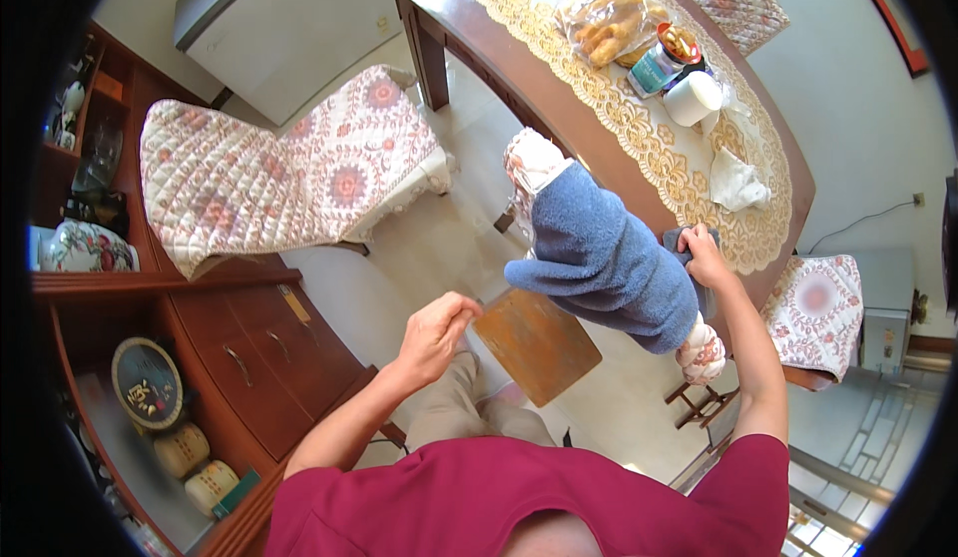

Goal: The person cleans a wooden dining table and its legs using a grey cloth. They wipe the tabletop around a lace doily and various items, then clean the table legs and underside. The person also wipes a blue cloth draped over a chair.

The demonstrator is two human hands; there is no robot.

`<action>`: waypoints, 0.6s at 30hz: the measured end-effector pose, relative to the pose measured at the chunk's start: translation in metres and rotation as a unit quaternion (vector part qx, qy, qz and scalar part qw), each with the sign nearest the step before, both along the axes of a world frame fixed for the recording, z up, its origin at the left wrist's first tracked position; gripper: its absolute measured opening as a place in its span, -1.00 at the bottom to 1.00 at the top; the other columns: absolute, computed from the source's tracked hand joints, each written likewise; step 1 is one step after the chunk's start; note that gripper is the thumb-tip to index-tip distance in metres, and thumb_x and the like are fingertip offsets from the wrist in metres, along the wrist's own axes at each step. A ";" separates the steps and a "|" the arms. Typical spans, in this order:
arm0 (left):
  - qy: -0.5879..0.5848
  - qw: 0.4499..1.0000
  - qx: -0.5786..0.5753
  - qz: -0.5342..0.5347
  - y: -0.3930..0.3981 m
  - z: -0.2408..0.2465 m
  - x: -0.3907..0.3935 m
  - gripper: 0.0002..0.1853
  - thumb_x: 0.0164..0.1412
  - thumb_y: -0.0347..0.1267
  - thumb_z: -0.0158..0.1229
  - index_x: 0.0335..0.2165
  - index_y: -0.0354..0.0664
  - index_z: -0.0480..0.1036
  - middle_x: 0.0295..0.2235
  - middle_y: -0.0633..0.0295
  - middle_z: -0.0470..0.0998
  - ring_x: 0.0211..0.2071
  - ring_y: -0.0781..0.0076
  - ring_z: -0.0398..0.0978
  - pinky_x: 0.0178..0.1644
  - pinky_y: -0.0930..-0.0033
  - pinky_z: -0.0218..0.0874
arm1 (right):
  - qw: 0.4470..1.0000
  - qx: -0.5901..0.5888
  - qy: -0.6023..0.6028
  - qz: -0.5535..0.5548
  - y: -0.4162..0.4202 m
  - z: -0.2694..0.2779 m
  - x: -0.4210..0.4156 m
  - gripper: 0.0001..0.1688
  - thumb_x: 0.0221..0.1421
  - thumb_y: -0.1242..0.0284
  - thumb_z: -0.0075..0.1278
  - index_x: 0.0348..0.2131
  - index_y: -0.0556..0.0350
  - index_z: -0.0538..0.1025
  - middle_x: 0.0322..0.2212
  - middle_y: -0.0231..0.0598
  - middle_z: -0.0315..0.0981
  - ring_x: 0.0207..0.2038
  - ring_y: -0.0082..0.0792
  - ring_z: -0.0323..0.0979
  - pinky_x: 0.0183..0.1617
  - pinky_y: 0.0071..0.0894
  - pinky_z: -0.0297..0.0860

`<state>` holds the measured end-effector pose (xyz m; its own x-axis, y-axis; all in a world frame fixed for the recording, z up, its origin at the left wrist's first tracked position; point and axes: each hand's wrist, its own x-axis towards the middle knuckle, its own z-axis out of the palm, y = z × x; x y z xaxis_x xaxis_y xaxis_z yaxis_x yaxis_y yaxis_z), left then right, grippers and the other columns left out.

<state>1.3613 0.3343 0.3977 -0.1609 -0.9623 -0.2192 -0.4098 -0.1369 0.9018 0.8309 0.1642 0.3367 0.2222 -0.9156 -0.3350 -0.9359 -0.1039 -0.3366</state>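
My right hand point(702, 252) is closed on a dark grey cloth point(679, 239) at the near edge of the wooden dining table point(629, 199). Beside it, a blue towel point(599, 250) lies wrapped over a chair back with a floral quilted cover point(533, 159), whose gathered ends stick out at both sides. My left hand point(438, 332) is raised left of the towel, fingers curled and pinched together. Nothing shows between them. Below and between my hands is a brown wooden board or stool top point(537, 347).
The table bears a gold lace cloth point(658, 160), bagged fried dough sticks point(608, 29), a tissue roll point(692, 99) and crumpled tissue point(737, 183). A quilt-covered chair point(299, 168) stands left, by a wooden cabinet point(247, 347). Another covered chair point(816, 314) is at right.
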 end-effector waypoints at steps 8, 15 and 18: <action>0.050 0.997 0.024 0.044 0.008 -0.020 0.035 -0.60 0.57 -0.28 -0.09 -0.37 -0.33 0.48 -0.43 0.18 0.62 -0.28 0.45 0.54 -0.07 0.35 0.35 | 1.000 -0.008 -0.022 -0.015 -0.007 -0.003 0.005 -0.37 -0.43 0.76 0.34 -0.31 -0.02 0.41 -0.11 -0.14 0.31 0.00 0.13 0.32 0.10 -0.06 0.35; 0.039 0.994 0.070 0.067 -0.042 -0.065 0.093 -0.67 0.47 -0.26 0.07 -0.35 -0.28 0.55 -0.44 0.29 0.62 -0.32 0.59 0.51 -0.15 0.44 0.33 | 0.999 -0.023 0.035 0.008 -0.009 -0.002 0.009 -0.52 -0.28 0.81 0.15 -0.31 0.03 0.42 -0.16 -0.05 0.32 -0.05 0.14 0.35 0.07 -0.06 0.35; 0.077 0.988 0.117 0.066 -0.086 -0.086 0.122 -0.74 0.48 -0.30 0.08 -0.26 -0.29 0.54 -0.37 0.30 0.62 -0.26 0.58 0.52 -0.06 0.43 0.34 | 1.000 -0.013 0.015 0.020 -0.044 0.019 0.071 -0.55 -0.26 0.80 0.13 -0.32 0.04 0.43 -0.20 -0.06 0.33 -0.05 0.12 0.37 0.05 -0.07 0.34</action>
